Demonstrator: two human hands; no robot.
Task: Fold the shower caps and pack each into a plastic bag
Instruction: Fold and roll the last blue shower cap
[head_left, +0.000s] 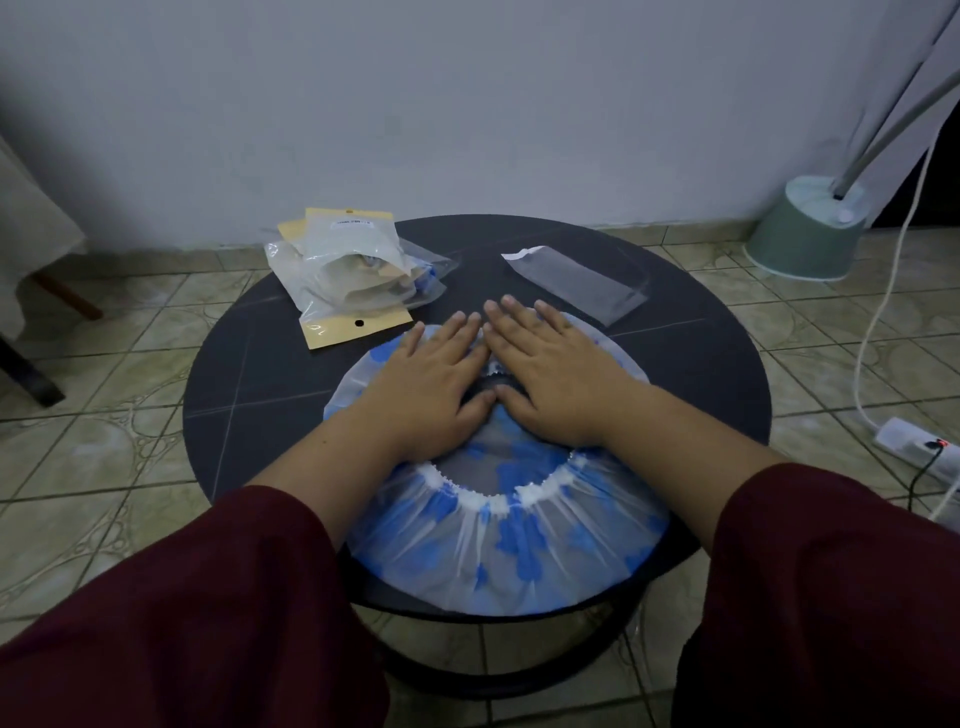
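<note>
1. Left hand (434, 387) and right hand (550, 376) lie flat side by side, fingers straight, palms pressing on the far half of the shower cap (498, 525). Neither grips anything.
2. Shower cap is spread round on the desk (249, 395), white elastic opening facing up, its near edge reaching the desk rim below the wrists.
3. Step in hand, by my reading: flattening the cap ahead of the first fold.
4. Next move likely calls for pinching one edge and bringing it across to the opposite edge; thin film may spring back or trap air.
5. Just beyond the right fingertips: an empty clear plastic bag (576, 280), flat, ready.
6. Beyond the left fingertips: a heap of filled packets (353, 275), yellow header cards showing. Close to the cap's far edge; may crowd the fold.
</note>
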